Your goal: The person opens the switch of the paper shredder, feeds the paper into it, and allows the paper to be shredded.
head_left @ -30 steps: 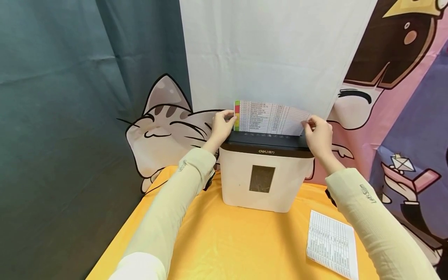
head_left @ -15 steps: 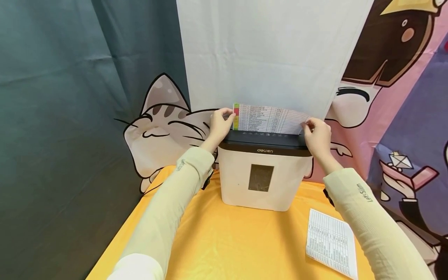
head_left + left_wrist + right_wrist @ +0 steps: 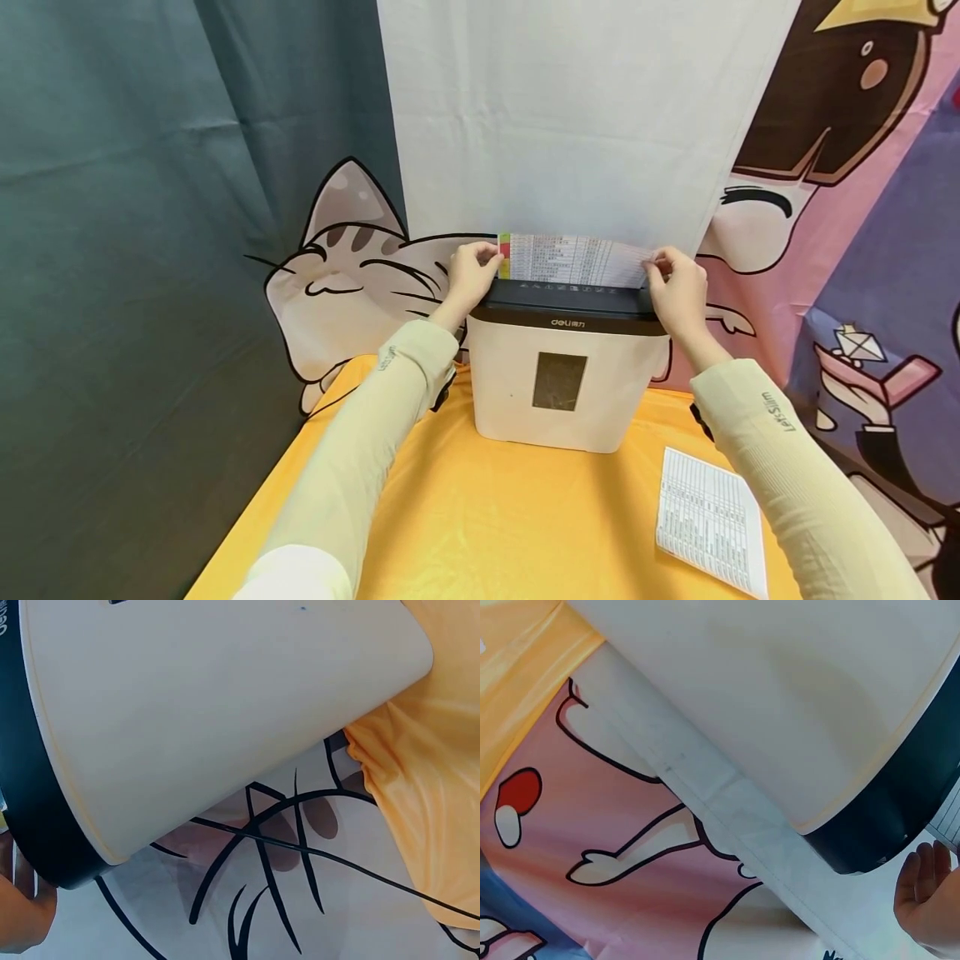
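Observation:
A printed sheet of paper (image 3: pixel 573 260) with a coloured strip down its left edge stands upright in the top slot of a paper shredder (image 3: pixel 502 383). My left hand (image 3: pixel 472 273) pinches the sheet's left edge between thumb and fingers, just over the shredder's dark lid. On the opposite edge, my right hand (image 3: pixel 677 287) pinches the paper the same way. The sheet's lower part is hidden inside the shredder. In the left wrist view only part of my left hand (image 3: pixel 22 907) shows beside the dark lid; the right wrist view catches my right hand (image 3: pixel 930 896) near a paper corner.
A second printed sheet (image 3: pixel 711 521) lies on the yellow tablecloth (image 3: pixel 487 517) at the front right, close to my right sleeve. Cartoon-printed curtains (image 3: pixel 585 108) hang right behind the shredder. A thin black cord (image 3: pixel 337 859) runs beside it in the left wrist view.
The upright sheet has sunk lower into the shredder, so less of it shows above the lid. Both hands stay at its edges. The head view has shifted slightly.

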A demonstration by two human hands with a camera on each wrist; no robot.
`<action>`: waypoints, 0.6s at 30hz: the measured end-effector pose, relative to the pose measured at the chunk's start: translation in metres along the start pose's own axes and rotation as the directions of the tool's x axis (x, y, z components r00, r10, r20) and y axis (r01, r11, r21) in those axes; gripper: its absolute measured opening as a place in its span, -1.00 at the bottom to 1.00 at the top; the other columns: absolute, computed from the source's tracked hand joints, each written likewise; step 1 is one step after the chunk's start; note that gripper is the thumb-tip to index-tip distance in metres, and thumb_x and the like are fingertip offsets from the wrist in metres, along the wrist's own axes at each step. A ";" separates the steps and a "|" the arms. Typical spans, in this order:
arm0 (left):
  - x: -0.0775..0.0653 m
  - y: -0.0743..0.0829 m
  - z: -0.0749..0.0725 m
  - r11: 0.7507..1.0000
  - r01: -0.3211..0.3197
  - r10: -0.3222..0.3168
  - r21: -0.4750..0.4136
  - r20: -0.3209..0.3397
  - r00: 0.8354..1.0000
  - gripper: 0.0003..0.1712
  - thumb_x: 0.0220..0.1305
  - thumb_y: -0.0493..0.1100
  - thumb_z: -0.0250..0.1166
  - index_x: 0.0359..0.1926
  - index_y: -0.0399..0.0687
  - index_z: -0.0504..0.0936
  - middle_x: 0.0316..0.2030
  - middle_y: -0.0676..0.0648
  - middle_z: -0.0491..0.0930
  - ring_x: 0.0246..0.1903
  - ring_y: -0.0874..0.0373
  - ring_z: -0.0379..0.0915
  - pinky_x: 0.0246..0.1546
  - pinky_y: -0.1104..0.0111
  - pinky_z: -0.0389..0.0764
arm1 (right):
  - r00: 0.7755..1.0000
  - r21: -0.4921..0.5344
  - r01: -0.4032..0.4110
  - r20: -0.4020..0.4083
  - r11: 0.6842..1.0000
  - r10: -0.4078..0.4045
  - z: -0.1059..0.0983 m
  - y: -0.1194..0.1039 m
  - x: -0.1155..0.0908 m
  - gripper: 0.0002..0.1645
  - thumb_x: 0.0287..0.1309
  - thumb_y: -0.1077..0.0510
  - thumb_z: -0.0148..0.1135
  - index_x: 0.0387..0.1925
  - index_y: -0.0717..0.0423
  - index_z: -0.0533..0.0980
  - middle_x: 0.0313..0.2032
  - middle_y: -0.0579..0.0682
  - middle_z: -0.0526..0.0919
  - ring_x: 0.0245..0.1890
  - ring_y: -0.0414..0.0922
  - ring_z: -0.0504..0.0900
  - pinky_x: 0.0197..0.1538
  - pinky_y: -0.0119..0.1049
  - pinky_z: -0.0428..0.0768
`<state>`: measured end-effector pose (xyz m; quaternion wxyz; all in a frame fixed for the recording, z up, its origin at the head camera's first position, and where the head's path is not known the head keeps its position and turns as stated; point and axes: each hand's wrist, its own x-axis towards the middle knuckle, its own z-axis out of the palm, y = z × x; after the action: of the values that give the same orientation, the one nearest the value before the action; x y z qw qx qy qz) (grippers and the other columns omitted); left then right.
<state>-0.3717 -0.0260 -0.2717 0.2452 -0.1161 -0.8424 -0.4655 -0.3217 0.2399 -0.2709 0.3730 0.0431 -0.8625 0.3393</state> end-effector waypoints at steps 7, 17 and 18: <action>-0.001 -0.004 0.003 1.000 -0.009 0.009 0.003 0.024 1.000 -0.81 0.14 -0.17 0.19 -0.30 -0.20 0.62 -0.29 -0.12 0.65 -0.27 0.10 0.56 -0.18 0.37 0.51 | 0.999 -0.009 0.016 0.028 1.000 -0.016 0.001 0.004 -0.004 -0.84 0.15 0.24 0.05 -0.33 0.28 0.49 -0.34 0.24 0.58 -0.37 0.05 0.51 -0.26 -0.14 0.42; -0.005 -0.007 0.004 1.000 -0.006 0.006 0.024 0.021 1.000 -0.86 0.10 -0.14 0.23 -0.37 -0.11 0.65 -0.39 -0.08 0.67 -0.37 0.12 0.56 -0.22 0.34 0.48 | 0.997 -0.035 0.049 0.069 0.998 -0.047 0.008 0.009 -0.012 -0.83 0.14 0.26 0.04 -0.32 0.29 0.53 -0.35 0.22 0.57 -0.38 0.02 0.49 -0.29 -0.18 0.39; -0.006 -0.008 0.004 1.000 -0.013 0.012 0.025 0.018 1.000 -0.86 0.10 -0.14 0.23 -0.38 -0.10 0.65 -0.40 -0.07 0.67 -0.39 0.12 0.55 -0.23 0.34 0.47 | 0.996 -0.040 0.048 0.073 0.998 -0.045 0.008 0.010 -0.012 -0.83 0.13 0.26 0.05 -0.33 0.29 0.53 -0.34 0.22 0.57 -0.37 0.03 0.49 -0.28 -0.17 0.40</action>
<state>-0.3714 -0.0264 -0.2820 0.2418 -0.1224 -0.8496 -0.4524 -0.3211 0.2405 -0.2888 0.3502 0.0678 -0.8810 0.3107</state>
